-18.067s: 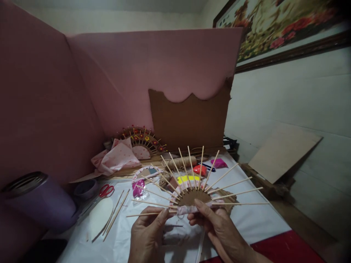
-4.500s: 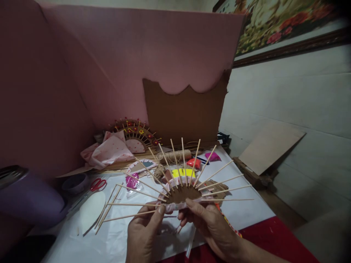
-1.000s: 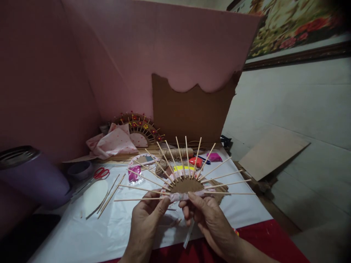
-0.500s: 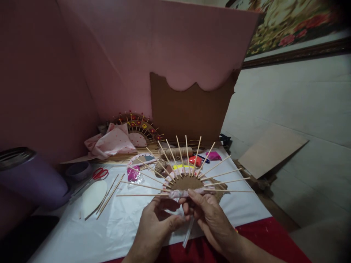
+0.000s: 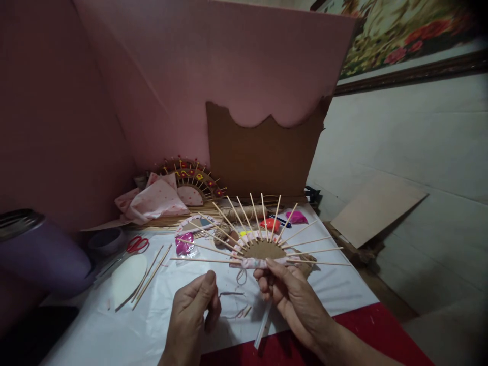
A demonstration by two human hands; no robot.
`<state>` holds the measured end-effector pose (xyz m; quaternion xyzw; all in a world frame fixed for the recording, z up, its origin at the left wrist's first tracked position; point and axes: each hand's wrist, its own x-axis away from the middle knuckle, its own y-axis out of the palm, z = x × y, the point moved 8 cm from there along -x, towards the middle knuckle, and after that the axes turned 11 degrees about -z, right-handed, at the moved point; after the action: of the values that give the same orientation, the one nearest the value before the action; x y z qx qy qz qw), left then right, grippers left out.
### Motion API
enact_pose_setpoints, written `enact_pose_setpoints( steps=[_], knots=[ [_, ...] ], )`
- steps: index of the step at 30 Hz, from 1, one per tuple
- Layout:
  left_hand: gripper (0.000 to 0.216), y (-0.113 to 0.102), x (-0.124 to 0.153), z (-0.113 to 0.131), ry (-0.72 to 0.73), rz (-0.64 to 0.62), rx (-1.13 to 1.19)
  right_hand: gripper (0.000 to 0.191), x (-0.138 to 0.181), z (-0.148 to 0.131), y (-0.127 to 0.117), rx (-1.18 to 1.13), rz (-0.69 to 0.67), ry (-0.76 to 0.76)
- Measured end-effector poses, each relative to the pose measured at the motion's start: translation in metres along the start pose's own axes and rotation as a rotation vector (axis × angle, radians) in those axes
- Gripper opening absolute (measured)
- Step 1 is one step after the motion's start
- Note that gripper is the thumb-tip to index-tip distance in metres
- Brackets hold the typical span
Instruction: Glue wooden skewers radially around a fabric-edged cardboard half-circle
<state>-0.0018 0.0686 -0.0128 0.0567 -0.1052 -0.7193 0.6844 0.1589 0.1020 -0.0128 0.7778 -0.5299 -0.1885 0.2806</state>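
The left hand [image 5: 196,302], lower centre of the frame, had just come off the fan [image 5: 265,250]; whether its curled fingers pinched anything could not be told. That left the right hand [image 5: 282,282] alone bearing the fan, its near edge clamped under the thumb, just below frame centre. About fifteen sticks [image 5: 261,216] splayed from it. Beyond, at left, lay one pair of scissors [image 5: 138,245]; farther back, two magenta packs [image 5: 185,243] and one flowered fan [image 5: 199,177].
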Motion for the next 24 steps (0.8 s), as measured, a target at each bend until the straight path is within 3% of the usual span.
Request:
enact_pose_setpoints(
  steps=[2, 6, 15, 24],
  knots=[
    [0.044, 0.000, 0.000, -0.001, -0.015, 0.009, -0.021, 0.019, 0.001, 0.000, 0.000, -0.003, 0.001, 0.009],
    [0.020, -0.005, 0.000, 0.012, 0.136, 0.085, 0.046, 0.022, 0.000, 0.000, 0.000, 0.022, -0.003, 0.008],
    [0.024, -0.020, 0.000, 0.016, 0.164, 0.232, 0.204, 0.025, 0.000, 0.001, 0.005, 0.099, -0.038, 0.009],
    [0.022, -0.022, 0.000, 0.018, 0.187, 0.219, 0.175, 0.031, 0.000, 0.004, 0.003, 0.118, -0.051, 0.030]
  ],
)
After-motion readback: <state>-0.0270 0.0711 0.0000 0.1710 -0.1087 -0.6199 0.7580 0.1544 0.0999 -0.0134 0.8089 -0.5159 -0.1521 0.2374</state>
